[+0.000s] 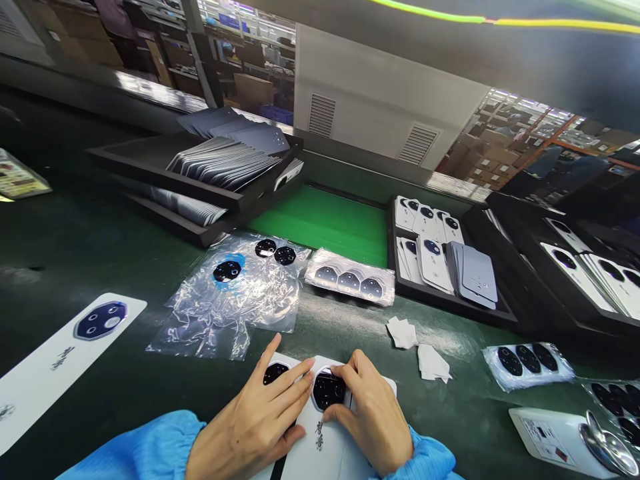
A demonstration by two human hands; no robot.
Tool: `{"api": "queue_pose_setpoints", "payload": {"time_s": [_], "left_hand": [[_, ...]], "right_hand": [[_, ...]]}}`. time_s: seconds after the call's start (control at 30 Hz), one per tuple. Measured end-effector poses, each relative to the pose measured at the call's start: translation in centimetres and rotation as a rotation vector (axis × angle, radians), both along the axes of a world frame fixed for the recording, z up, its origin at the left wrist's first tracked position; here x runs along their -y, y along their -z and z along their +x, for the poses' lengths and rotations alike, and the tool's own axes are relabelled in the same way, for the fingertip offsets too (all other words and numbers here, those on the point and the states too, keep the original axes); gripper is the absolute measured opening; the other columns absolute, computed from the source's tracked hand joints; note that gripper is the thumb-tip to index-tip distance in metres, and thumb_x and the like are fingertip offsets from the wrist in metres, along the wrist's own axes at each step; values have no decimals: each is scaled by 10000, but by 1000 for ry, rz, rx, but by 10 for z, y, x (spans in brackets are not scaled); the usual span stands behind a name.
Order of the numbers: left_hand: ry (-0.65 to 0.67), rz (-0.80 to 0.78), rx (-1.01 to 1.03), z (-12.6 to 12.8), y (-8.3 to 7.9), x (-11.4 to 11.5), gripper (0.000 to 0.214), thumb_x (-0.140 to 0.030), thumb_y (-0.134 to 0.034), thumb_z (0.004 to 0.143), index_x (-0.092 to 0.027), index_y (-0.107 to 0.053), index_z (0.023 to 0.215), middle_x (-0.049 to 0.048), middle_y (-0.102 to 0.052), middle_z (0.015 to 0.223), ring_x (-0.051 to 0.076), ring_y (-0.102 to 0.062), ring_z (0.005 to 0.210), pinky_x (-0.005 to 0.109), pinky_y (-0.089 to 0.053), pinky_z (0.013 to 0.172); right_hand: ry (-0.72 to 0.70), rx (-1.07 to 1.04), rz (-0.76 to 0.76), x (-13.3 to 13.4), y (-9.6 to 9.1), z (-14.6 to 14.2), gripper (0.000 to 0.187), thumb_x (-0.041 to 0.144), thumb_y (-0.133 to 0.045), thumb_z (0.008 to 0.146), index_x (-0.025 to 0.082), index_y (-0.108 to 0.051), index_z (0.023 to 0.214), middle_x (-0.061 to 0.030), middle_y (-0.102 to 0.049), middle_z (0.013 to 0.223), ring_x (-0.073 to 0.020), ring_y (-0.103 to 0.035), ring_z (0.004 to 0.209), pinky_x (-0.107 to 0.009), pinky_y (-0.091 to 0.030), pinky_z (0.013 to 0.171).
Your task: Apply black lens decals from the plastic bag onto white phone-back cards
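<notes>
Blue sleeves (150, 443) frame the near edge of a dark green table (165, 380). The left hand (250, 420) is loose, its fingers spread over white panels and the longest fingertips just beside a black disc (329, 390). The right hand (375, 413) bends round the other side of that disc, forefinger at its upper edge and thumb below; whether it pinches or merely presses, I cannot tell. The disc lies near the top of a white panel (320, 460) with dark lettering, directly in front of the person. Beside it, partly under the left hand, is another panel with a disc (275, 373).

At far left lies a long white panel (43, 377) with a dark disc. On the right are a white bottle (545, 433) with a metal top and, just beyond, a clear pack (530, 363) of three discs.

Farther in, two paper scraps (401, 332) lie near a wrapped pack (350, 277) of three discs. Left of it, a crumpled plastic bag (270, 303) has three loose discs on it. Beyond sit a green mat (320, 213), a black tray (504, 311) of panels to its right, and stacked trays (150, 170) to its left. Behind rise a vented white board (370, 93) and cardboard boxes (493, 160).
</notes>
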State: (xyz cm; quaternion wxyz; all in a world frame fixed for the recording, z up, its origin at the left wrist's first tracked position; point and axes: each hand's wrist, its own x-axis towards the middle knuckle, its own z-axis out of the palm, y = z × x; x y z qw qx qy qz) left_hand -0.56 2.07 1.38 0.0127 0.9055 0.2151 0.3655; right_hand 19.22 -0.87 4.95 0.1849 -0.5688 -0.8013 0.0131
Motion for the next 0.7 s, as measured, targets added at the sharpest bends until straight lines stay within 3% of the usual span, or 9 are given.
{"api": "queue_pose_setpoints", "payload": {"time_s": [0.4,0.7], "left_hand": [[21,19,34,1,6,-3,204,-265,-553,967,-91,-654,997,60,-735,1024,211,-619,1150,552,-76,1221],[-22,18,39,3,-6,-1,241,-283,-509,995,-101,-665,970,42,-742,1020,187,-646,1106,489,-62,1235]], "right_hand": [[0,-15,33,5,0,-1,642,135,-962,401,141,-633,953,0,-577,778,-178,-637,631,-269,-555,473],[31,-50,-80,19,13,-1,665,-35,-736,593,215,-509,1167,-33,-582,946,-216,-638,846,-302,-578,636]]}}
